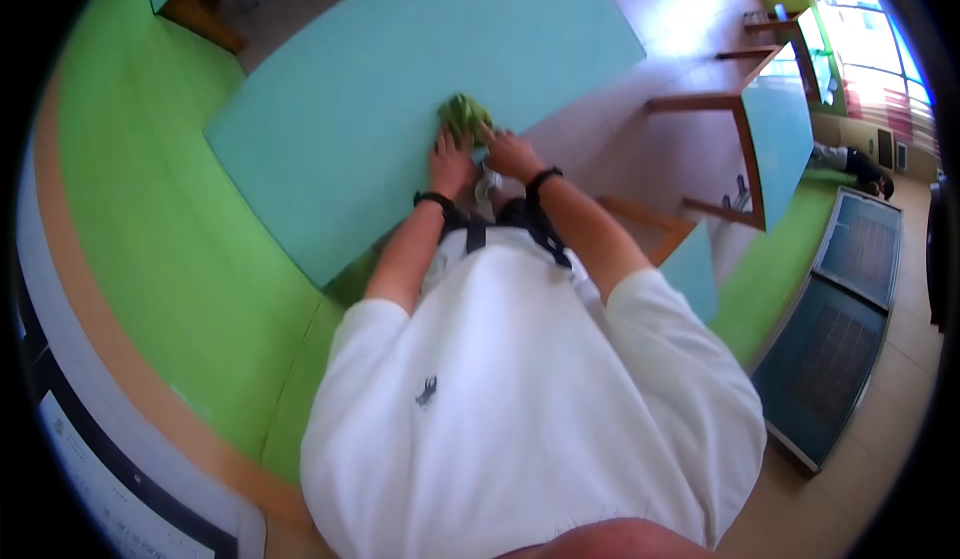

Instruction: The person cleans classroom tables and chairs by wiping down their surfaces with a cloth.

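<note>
A crumpled green cloth [464,115] lies bunched near the front edge of the pale blue-green table [350,109]. My left hand [453,165] is at its near side, with the fingers closed on the lower edge of the cloth. From the right, my right hand [511,155] grips the cloth's side, its index finger reaching along it. Both wrists carry dark bands. The undersides of the fingers and the folds beneath them are hidden. Something small and whitish [487,184] shows below, between my wrists; its kind is unclear.
More blue-green tables with wooden legs [770,149] stand to the right. A green wall panel [180,229] runs along the left, with a framed board [100,479] at lower left. Dark framed panels [830,359] and another person [862,166] are at far right.
</note>
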### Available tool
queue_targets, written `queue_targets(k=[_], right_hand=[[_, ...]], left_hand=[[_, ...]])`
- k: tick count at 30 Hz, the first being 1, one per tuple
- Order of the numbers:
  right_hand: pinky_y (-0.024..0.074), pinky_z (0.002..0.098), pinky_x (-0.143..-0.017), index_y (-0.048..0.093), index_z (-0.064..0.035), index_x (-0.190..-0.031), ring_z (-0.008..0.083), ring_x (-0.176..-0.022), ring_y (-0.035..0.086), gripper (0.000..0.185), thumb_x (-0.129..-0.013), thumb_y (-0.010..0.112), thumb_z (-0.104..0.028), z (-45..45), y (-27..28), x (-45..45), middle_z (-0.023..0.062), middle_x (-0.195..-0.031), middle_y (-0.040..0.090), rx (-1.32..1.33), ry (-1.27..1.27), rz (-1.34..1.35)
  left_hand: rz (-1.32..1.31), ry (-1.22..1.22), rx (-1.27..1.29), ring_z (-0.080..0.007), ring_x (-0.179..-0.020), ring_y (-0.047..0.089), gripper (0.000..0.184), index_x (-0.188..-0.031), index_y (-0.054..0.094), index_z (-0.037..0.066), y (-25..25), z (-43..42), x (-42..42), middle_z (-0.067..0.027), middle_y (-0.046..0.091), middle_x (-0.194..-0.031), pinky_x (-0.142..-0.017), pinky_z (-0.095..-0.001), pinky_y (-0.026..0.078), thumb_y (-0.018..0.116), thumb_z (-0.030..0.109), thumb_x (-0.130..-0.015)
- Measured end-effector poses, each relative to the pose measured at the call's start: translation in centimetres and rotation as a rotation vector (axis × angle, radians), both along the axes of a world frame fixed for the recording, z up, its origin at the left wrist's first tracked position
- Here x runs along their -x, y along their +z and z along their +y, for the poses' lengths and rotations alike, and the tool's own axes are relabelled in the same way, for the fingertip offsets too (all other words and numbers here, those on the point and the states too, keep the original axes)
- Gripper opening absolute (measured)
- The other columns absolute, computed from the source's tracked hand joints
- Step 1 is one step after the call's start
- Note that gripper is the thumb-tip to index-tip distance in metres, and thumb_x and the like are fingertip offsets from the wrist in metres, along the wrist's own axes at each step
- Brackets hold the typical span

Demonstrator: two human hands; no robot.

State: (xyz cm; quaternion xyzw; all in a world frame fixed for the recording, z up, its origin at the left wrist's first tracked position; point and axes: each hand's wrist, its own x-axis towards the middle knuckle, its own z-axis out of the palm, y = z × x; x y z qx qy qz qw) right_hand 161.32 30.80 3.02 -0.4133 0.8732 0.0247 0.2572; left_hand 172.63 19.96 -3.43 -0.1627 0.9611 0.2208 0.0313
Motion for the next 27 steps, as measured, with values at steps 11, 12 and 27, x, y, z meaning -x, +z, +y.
queue_targets(k=[11,12,27], right_hand=[[0.0416,0.0480,-0.099,0.036,-0.0042,-0.140,0.0475,-0.130,0.033,0.072,-0.080,0.064,-0.033,-9.0,-6.8,-12.4,0.0325,-0.137,0.035,0.181,0.457,0.030],[0.0406,0.0497,-0.100,0.035,-0.0036,-0.140,0.0475,-0.131,0.032,0.073,-0.080,0.063,-0.034,-9.3,-8.8,-12.4,0.0308,-0.138,0.036,0.168,0.545,0.081],[0.0523,0.0473,-0.071,0.050,-0.0034,-0.118,0.0374,-0.084,0.063,0.035,-0.086,0.049,-0.019,-2.2,-7.6,-1.5,0.0234,-0.104,0.060,0.403,0.509,-0.062]], left_hand=[[0.136,-0.191,-0.226,-0.0413,-0.114,0.046,0.057,-0.124,0.048,0.000,0.9,-7.0,-13.8,-0.0261,0.049,-0.125,-0.098,-0.0472,0.037,0.065,0.019,-0.074],[0.172,-0.081,-0.280,-0.0421,-0.114,0.046,0.054,-0.124,0.049,0.000,0.8,-6.7,-14.3,-0.0257,0.050,-0.125,-0.099,-0.0473,0.037,0.063,0.016,-0.075],[-0.014,0.363,-0.390,-0.0309,-0.090,0.059,0.020,-0.090,0.063,0.006,-3.0,-9.1,-11.9,-0.0143,0.061,-0.096,-0.076,-0.0415,0.048,0.067,0.017,-0.073]])
